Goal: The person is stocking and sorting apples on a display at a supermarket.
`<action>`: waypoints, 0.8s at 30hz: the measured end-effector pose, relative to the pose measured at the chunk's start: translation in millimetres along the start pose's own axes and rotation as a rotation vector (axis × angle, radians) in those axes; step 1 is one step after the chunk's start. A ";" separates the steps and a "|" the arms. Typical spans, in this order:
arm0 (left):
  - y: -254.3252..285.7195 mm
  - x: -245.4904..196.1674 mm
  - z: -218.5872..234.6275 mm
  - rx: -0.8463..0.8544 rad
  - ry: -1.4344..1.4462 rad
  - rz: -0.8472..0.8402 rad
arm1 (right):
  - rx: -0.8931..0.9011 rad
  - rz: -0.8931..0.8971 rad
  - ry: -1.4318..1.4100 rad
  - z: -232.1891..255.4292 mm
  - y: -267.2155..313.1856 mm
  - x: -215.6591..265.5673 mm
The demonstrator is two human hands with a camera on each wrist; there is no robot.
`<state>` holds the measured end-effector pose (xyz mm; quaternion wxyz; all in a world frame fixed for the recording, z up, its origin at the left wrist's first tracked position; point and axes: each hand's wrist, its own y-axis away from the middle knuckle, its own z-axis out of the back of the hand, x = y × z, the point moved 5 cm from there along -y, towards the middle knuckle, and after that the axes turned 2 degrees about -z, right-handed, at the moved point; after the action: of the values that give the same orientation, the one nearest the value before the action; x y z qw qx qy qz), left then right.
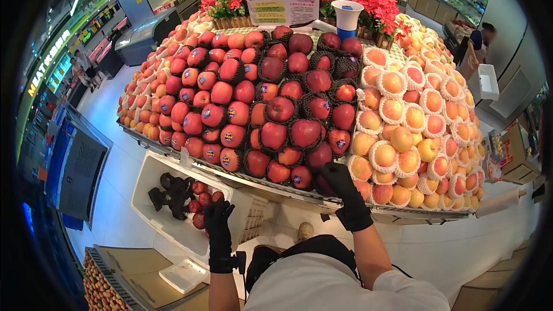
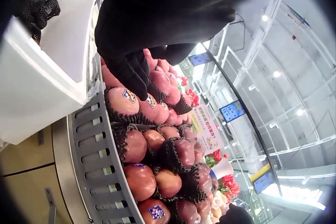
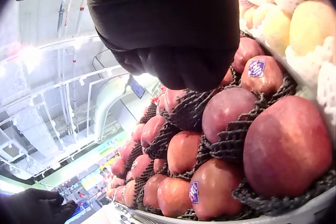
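My right hand, in a black glove, is at the front edge of a sloping display of red apples, many in black foam nets. Its fingertips overlap a dark red apple there; I cannot tell whether they grip it. In the right wrist view the glove hides the fingers' undersides, above netted apples. My left hand, also gloved, hangs over the right side of a white foam box with thumb and fingers apart, holding nothing. Inside lie loose red apples and crumpled black nets.
Peach-coloured fruit in white nets fills the display's right side. Behind the apples stand a sign, a white and blue megaphone and red flowers. A slatted grey rail borders the front. Cardboard boxes lie lower left.
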<state>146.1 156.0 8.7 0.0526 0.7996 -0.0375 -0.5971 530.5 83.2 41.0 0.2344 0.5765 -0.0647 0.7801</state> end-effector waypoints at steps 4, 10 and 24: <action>1.5 5.1 -25.6 0.070 -0.003 -0.049 | 0.013 -0.001 -0.126 14.9 6.6 -11.6; 0.1 1.9 -62.7 0.178 -0.066 -0.060 | 0.002 -0.008 -0.278 20.7 10.2 -34.4; -78.6 12.7 -108.4 0.419 -0.006 0.010 | -0.202 0.041 -0.241 0.2 7.2 1.9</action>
<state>253.4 236.7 17.0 -0.1119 0.7912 -0.1651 -0.5782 527.1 77.3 44.0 0.2657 0.6382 -0.1822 0.6993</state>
